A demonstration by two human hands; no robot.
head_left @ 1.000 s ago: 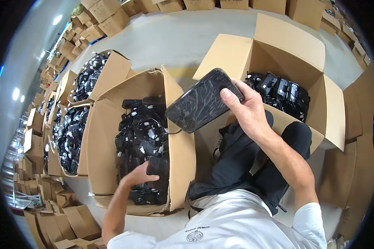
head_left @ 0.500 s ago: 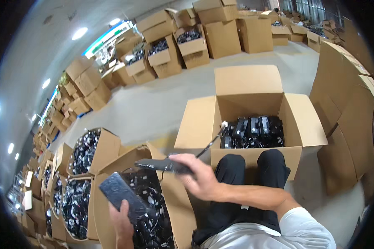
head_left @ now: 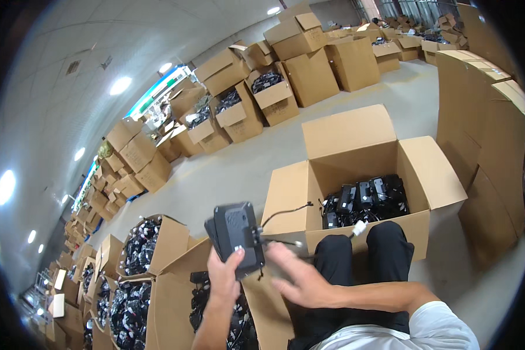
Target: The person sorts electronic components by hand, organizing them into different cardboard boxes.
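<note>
My left hand (head_left: 223,271) is closed round two flat black plastic units (head_left: 237,230), one stacked behind the other. They are held up over the near-left carton, the thumb pressing on the front one. Thin black cables (head_left: 286,214) with small connectors stick out from their right side. A white plug (head_left: 360,227) dangles at the end of one cable, over my right knee. Just right of the units is my right hand (head_left: 300,279), blurred, its thumb and fingers apart beside the cable roots. Whether its fingertips touch a cable cannot be made out.
In front of my knees an open carton (head_left: 370,227) holds several similar black units (head_left: 364,195). The near-left carton (head_left: 175,303) contains dark cabled units. More filled cartons (head_left: 143,248) stand at left; stacked boxes (head_left: 309,76) line the back. Tall cardboard (head_left: 478,116) rises at right.
The unit that was in my right hand is now with the other one in my left hand. My left hand has risen and moved right; my right hand has shifted right, off the unit.
</note>
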